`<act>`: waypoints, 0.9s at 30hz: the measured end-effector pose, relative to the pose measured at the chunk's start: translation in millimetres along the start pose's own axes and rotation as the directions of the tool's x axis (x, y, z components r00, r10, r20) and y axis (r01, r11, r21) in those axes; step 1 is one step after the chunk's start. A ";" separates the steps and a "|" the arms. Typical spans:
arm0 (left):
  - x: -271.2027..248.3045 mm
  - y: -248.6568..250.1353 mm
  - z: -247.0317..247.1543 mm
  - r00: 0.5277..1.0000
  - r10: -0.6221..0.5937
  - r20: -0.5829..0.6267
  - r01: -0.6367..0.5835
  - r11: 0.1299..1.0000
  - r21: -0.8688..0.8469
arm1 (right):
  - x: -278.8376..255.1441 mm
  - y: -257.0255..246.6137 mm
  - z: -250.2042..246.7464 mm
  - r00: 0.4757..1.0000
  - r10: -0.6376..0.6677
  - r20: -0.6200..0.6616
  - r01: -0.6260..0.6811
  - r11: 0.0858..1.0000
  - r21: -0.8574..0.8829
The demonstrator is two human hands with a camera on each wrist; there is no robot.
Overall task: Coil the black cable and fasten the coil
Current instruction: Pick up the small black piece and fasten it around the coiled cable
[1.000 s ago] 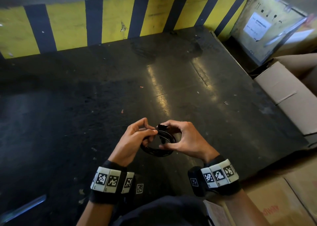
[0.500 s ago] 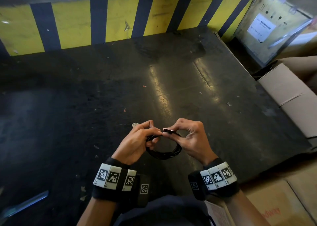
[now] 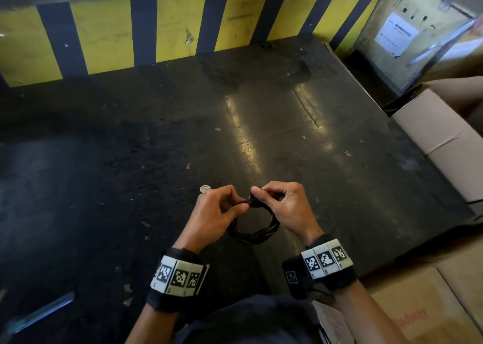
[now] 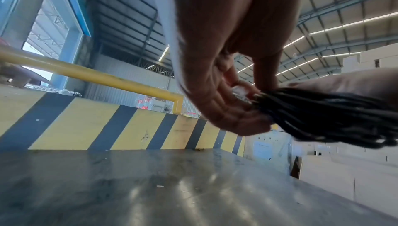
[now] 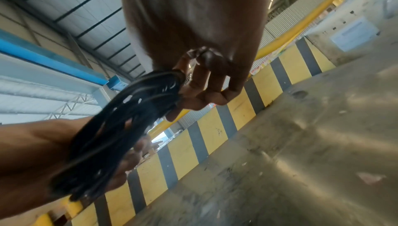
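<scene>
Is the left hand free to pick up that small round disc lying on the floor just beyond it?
Probably not yet: the left hand is pinching the black cable coil. The disc lies in the open beside it.

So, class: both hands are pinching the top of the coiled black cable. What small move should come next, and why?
Probably cinch the fastening tight at the top. The black cable is already coiled, and the left hand and right hand pinch it together there, clear of the floor.

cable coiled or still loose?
Coiled: the black cable forms a closed multi-strand loop pinched between left hand and right hand. Fastening: cannot tell.
</scene>
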State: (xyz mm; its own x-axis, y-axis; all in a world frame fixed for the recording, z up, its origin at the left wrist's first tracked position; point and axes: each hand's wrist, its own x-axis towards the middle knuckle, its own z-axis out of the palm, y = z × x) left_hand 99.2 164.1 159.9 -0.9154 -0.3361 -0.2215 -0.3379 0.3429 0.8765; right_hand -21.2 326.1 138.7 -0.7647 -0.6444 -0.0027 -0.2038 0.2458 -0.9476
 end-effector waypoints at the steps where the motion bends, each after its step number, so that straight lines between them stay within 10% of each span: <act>1: 1.5 -0.7 0.1 0.999 0.009 -0.033 -0.008 1.000 0.009 | -1.1 1.4 1.0 1.000 0.019 -0.001 -0.019 1.000 0.005; 11: 11.6 -9.5 4.4 0.853 -0.250 -0.458 0.025 0.897 -0.442 | -11.5 -11.0 16.2 0.916 0.357 0.182 -0.400 0.836 0.375; 16: 16.0 -1.0 13.4 0.799 -0.289 -0.527 -0.041 0.848 -0.529 | 6.3 -28.1 20.7 0.969 0.226 0.102 -0.242 0.951 0.193; 22: 12.5 4.5 7.6 0.896 -0.214 -0.390 -0.001 0.876 -0.483 | 32.0 -30.1 14.7 0.985 -0.009 -0.172 0.003 0.999 -0.040; 27: 10.4 4.3 -14.4 0.900 -0.010 -0.437 -0.075 0.981 -0.176 | 34.4 -29.7 -7.8 0.967 -0.224 0.120 0.252 0.899 -0.358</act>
State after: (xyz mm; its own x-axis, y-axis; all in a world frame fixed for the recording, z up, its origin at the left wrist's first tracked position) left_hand 91.4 149.5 167.5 -0.7247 -0.6887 -0.0212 -0.2245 0.2069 0.9523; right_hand -46.3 302.3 169.1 -0.6209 -0.7650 0.1711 -0.5948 0.3176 -0.7385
